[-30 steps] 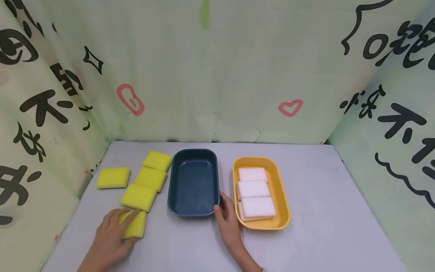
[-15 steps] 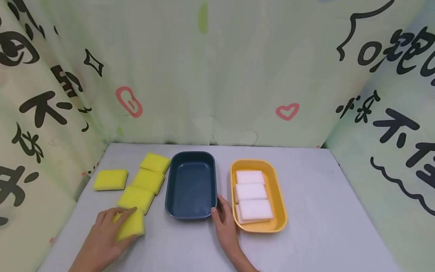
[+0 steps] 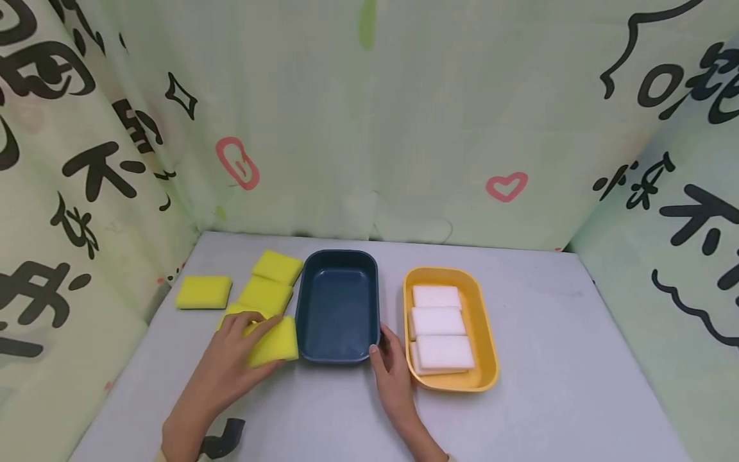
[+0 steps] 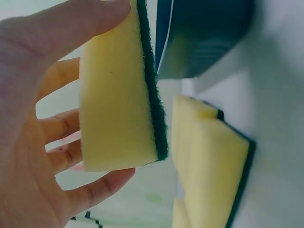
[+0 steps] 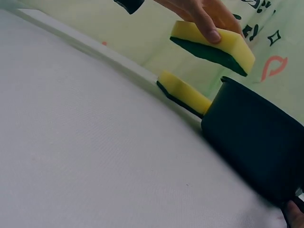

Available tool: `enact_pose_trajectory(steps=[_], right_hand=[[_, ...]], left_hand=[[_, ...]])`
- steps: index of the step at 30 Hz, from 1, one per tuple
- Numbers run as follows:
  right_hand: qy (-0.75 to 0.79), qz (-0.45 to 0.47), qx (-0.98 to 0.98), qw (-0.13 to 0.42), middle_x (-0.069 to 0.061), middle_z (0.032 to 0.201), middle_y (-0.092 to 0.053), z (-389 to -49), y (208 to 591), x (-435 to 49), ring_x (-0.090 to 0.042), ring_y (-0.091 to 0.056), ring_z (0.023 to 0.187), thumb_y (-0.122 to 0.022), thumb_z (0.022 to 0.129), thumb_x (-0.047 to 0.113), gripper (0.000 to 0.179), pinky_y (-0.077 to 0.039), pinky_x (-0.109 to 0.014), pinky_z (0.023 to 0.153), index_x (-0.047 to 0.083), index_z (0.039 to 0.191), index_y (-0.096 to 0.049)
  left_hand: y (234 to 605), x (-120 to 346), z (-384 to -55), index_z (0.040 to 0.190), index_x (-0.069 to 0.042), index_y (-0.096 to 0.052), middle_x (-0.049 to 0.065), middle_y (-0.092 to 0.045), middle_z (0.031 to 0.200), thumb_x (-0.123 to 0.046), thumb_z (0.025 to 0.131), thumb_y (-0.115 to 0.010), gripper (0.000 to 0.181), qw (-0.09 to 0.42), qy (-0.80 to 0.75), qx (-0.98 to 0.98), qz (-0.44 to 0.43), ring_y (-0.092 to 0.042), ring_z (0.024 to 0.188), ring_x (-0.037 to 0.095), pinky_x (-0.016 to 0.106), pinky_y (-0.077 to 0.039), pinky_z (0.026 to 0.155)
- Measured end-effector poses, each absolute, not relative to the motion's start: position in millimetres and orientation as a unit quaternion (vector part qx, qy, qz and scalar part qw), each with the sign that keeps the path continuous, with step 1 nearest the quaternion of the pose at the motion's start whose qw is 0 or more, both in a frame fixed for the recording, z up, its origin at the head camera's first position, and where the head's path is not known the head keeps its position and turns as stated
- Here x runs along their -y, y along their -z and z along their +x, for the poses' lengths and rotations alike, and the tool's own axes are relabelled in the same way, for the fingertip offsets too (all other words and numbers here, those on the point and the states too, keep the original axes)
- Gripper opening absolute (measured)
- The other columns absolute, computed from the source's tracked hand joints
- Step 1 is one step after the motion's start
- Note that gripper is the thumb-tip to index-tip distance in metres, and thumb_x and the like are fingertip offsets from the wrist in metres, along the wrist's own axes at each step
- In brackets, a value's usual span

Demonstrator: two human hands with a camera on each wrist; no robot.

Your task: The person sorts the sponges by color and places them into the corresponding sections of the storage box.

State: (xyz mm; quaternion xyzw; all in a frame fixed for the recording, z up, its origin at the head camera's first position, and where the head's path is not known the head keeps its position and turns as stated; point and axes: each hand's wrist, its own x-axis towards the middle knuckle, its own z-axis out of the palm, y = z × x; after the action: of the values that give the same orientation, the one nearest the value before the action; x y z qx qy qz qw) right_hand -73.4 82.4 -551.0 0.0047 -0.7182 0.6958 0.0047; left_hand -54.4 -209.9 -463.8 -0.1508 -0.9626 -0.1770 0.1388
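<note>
My left hand [image 3: 231, 359] grips a yellow sponge [image 3: 276, 341] with a dark green scouring layer underneath, thumb on one side and fingers on the other. In the right wrist view this sponge [image 5: 213, 45] hangs above the table, close to the rim of a dark blue tray [image 3: 339, 350]. The tray's inside shows bare. My right hand [image 3: 394, 378] holds the tray's right side near its front corner, thumb at the rim. More yellow sponges [image 3: 265, 295] lie in a slanted row left of the tray, partly hidden by my left hand.
A single yellow sponge [image 3: 203, 292] lies apart at the far left. To the right of the blue tray stands a yellow tray [image 3: 482, 346] with several white sponge blocks [image 3: 441, 353] in it. Printed curtains [image 3: 369, 128] enclose the table [image 3: 554, 359] at the back and sides.
My left hand has lifted the nearest sponge off the table and carried it right and forward, up to the blue tray's left side. My right hand stays at the tray. The head view has shifted slightly.
</note>
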Motion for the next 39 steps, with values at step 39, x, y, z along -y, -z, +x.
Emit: enact_pose_trajectory(steps=[39], right_hand=[[-0.687,-0.007,0.727,-0.012,-0.013,0.164,-0.042,-74,552,-82,-0.030,-0.038,0.155,-0.054,0.110,0.020,0.051,-0.035,-0.041,0.125,0.012,0.158,-0.040]], left_hand=[[484,126,-112,0.139,-0.028,-0.066,0.002,-0.063,0.124,-0.051,0.080,-0.088,0.066,0.137,0.172,0.935,-0.277,-0.056,0.117,0.023,0.042,-0.055,0.090]])
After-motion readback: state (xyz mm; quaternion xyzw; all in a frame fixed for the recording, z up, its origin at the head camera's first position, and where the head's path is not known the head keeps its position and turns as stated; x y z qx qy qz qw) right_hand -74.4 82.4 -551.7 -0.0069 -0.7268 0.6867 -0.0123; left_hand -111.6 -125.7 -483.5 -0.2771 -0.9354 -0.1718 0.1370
